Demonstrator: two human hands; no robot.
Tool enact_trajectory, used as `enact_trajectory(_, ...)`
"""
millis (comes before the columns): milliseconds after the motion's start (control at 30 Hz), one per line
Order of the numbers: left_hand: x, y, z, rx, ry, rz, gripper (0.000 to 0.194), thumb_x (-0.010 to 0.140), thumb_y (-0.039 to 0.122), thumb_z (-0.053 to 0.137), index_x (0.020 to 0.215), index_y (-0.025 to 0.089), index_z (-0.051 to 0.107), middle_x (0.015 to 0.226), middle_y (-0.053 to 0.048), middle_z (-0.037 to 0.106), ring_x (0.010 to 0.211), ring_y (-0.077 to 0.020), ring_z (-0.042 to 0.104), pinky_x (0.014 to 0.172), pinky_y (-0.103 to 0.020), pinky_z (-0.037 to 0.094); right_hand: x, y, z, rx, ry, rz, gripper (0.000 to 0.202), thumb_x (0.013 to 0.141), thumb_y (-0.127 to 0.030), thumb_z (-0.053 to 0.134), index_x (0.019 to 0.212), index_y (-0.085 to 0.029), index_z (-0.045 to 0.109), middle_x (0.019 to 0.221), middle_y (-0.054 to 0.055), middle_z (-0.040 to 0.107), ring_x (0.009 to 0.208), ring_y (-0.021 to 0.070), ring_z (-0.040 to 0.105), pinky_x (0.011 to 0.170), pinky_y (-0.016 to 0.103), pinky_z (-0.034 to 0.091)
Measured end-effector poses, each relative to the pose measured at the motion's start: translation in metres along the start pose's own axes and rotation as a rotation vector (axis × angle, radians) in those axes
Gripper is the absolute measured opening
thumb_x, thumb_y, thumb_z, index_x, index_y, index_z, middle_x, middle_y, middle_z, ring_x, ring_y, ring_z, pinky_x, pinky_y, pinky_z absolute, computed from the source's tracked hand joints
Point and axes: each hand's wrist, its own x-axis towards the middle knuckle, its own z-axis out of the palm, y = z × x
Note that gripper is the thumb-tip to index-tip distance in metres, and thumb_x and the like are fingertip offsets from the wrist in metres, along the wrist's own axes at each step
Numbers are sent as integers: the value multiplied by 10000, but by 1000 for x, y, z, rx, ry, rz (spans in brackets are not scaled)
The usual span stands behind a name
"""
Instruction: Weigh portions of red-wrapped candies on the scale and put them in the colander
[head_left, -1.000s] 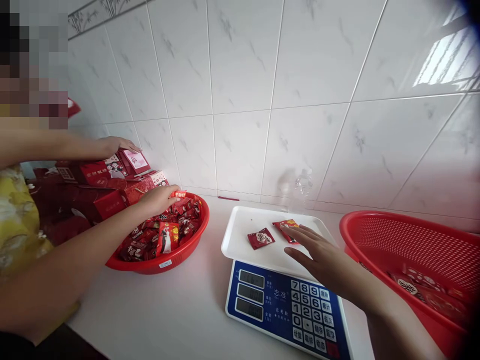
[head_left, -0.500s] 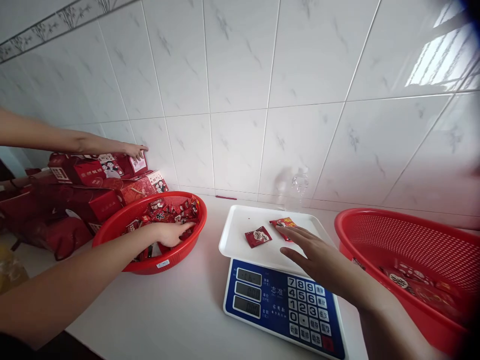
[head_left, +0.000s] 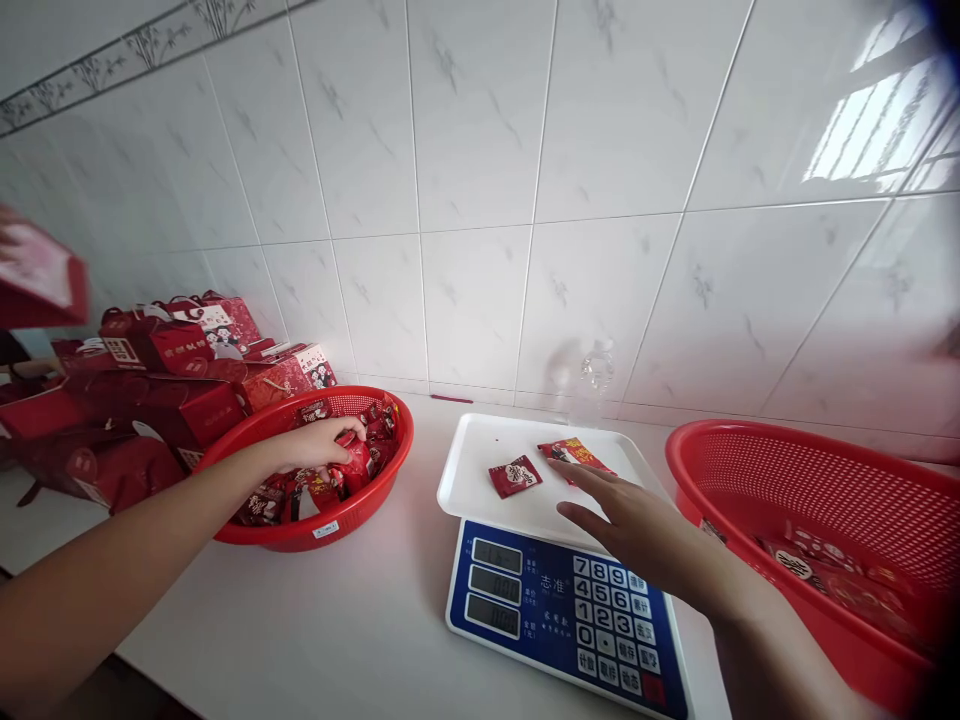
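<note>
My left hand [head_left: 319, 444] is inside the left red basket [head_left: 394, 470], its fingers closed on a red candy packet [head_left: 355, 462]. Many small red packets lie around it in the basket. My right hand [head_left: 611, 505] hovers over the near right part of the scale's white tray [head_left: 466, 468], fingers stretched and holding nothing. On the tray lie a dark red packet [head_left: 515, 477] and a brighter red packet [head_left: 576, 455], the latter close to my right fingertips. Below the tray, the blue scale panel [head_left: 555, 622] shows its keys and displays; the digits are too faint to read.
Red gift boxes [head_left: 180, 405] are stacked at the left by the tiled wall. Another person's hand [head_left: 7, 235] holds a red and pink box [head_left: 41, 275] at the left edge. A second red basket [head_left: 750, 440] with packets stands right; a clear bottle [head_left: 596, 375] stands behind the tray.
My left hand has drawn back leftward within the basket and now grips a packet. The other person's hand has carried a box from the stack to the left edge. My right hand barely moved.
</note>
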Motion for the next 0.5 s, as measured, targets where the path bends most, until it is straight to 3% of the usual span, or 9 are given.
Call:
enact_trajectory(233,-11,6,-24,-128,71,3,529,585,289,661,1101,264,548,1062,-11,556,743,-162,580,621,-286,547,-1,-3,-3,-11,-32,2,573,920,-479,388,1458,-295,319,1427,64,462,1256,305,484,958,469,455)
enact_trajectory(367,-8,2,-21,-206,174,50,546,678,365,642,1191,271,481,1128,-33,541,866,-181,612,704,-294,558,-1,-2,-2,-2,-21,-7,568,919,-488,381,1453,-301,329,1396,69,501,1222,314,517,930,475,469)
enact_trajectory(500,-4,-3,-15,-172,341,60,436,818,476,462,1190,253,421,1038,-50,547,920,-184,610,698,-286,549,-1,-3,-2,-8,-32,-5,568,918,-483,381,1454,-301,328,1390,68,508,1214,312,524,926,468,471)
